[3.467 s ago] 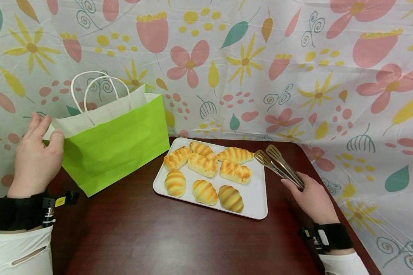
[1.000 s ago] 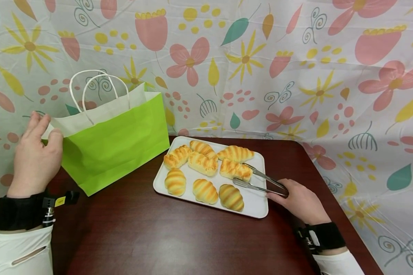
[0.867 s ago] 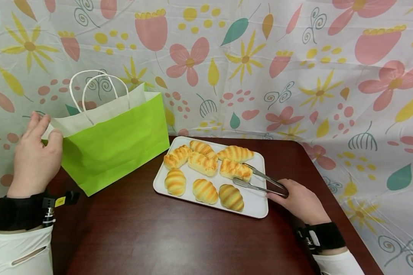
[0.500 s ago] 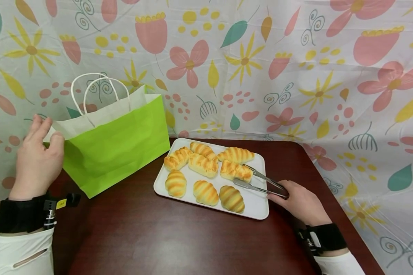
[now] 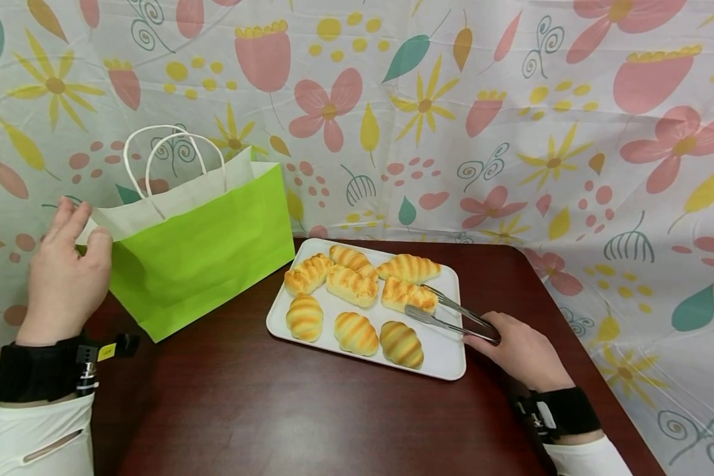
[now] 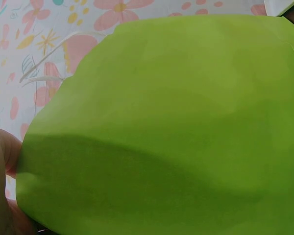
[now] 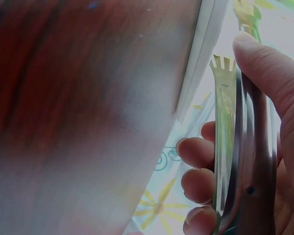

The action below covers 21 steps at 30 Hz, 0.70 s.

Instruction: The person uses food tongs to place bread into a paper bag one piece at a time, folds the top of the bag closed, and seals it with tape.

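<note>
Bread roll [image 5: 407, 295] straddled at its 3-o'clock end could be tilted and dropped if the metal tongs [image 5: 459, 307], clasped in the right grip [image 5: 525, 349], are raised off-centre.

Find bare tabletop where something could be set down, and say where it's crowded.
Bare: the glossy dark red-brown tabletop in front of the white rectangular tray and lime-green paper bag, plus the table's far right corner, beyond the silver metal tongs. Crowded: the tray's back half, packed with golden oblong bread rolls.
</note>
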### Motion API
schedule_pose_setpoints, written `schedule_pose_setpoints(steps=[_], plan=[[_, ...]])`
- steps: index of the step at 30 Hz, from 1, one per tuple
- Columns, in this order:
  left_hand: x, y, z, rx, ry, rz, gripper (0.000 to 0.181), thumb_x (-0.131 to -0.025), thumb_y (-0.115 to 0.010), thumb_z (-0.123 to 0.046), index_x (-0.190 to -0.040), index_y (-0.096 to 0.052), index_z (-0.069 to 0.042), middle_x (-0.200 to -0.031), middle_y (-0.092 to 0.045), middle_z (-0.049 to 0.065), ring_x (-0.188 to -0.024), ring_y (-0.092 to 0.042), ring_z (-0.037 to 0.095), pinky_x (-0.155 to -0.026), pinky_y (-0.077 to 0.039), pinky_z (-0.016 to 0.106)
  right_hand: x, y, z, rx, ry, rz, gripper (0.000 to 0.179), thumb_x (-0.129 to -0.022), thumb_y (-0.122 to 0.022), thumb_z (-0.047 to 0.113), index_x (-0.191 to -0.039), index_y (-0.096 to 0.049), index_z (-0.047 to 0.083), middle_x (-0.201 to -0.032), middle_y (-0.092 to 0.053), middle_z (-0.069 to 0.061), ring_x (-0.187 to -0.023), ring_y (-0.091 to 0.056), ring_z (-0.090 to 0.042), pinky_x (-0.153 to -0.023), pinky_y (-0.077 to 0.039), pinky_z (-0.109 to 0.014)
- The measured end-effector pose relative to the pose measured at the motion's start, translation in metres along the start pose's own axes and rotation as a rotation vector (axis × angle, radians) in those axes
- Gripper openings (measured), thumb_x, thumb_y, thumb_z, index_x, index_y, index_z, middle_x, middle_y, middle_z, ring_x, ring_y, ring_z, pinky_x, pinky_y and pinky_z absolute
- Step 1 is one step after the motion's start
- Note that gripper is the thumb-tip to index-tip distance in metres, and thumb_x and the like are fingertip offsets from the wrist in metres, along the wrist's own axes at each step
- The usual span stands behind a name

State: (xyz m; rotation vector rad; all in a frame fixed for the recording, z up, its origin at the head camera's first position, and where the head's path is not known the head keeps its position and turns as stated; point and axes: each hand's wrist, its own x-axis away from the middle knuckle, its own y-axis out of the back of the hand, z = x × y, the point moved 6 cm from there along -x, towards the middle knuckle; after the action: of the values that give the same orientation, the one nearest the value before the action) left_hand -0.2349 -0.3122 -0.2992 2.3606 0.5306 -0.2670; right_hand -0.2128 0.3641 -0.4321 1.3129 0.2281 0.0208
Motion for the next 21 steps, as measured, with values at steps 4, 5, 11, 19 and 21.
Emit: schedule_pose_setpoints(steps=[4,5,11,19,21], plan=[[0.0001,0.0001,-0.0004,-0.002,0.003,0.003,0.07,-0.107,-0.027,-0.022,-0.174,-0.025,0.0,-0.185,-0.005,0.012,-0.17,-0.006,0.042,-0.131,-0.014,0.067,0.0005,-0.0002,0.0005,-0.003,0.007,-0.004,0.052,-0.1,-0.075,0.065,-0.115,-0.074,0.015,-0.093,-0.065,0.007,-0.08,-0.059,-0.013,-0.069,-0.051,-0.041],[0.0001,0.0001,-0.0006,-0.002,0.003,0.004,0.071,-0.107,-0.027,-0.022,-0.174,-0.025,0.0,-0.185,-0.005,0.012,-0.17,-0.006,0.042,-0.131,-0.014,0.067,0.0006,-0.0001,0.0007,-0.002,0.009,-0.006,0.051,-0.1,-0.075,0.064,-0.115,-0.073,0.015,-0.093,-0.065,0.007,-0.079,-0.059,-0.013,-0.069,-0.05,-0.041],[0.0006,0.0003,-0.001,-0.002,0.013,0.005,0.071,-0.107,-0.027,-0.023,-0.175,-0.024,-0.001,-0.185,-0.004,0.011,-0.17,-0.006,0.041,-0.131,-0.015,0.067,0.0004,0.0007,0.0013,0.002,0.013,-0.013,0.048,-0.101,-0.075,0.061,-0.114,-0.073,0.016,-0.091,-0.063,0.007,-0.078,-0.058,-0.014,-0.067,-0.049,-0.04],[0.0006,0.0002,-0.0014,-0.004,0.023,0.009,0.071,-0.107,-0.027,-0.024,-0.175,-0.023,-0.002,-0.185,-0.003,0.01,-0.17,-0.006,0.041,-0.13,-0.017,0.068,0.0005,0.0022,0.0023,0.002,0.017,-0.018,0.047,-0.101,-0.075,0.061,-0.114,-0.073,0.016,-0.09,-0.063,0.007,-0.077,-0.058,-0.013,-0.067,-0.05,-0.04],[0.0005,0.0002,-0.0015,-0.002,0.023,0.011,0.071,-0.107,-0.027,-0.024,-0.175,-0.023,-0.002,-0.185,-0.003,0.01,-0.17,-0.006,0.041,-0.131,-0.016,0.068,0.0004,0.0024,0.0023,0.0,0.018,-0.016,0.048,-0.101,-0.074,0.062,-0.114,-0.073,0.016,-0.09,-0.063,0.008,-0.077,-0.058,-0.013,-0.067,-0.049,-0.04]])
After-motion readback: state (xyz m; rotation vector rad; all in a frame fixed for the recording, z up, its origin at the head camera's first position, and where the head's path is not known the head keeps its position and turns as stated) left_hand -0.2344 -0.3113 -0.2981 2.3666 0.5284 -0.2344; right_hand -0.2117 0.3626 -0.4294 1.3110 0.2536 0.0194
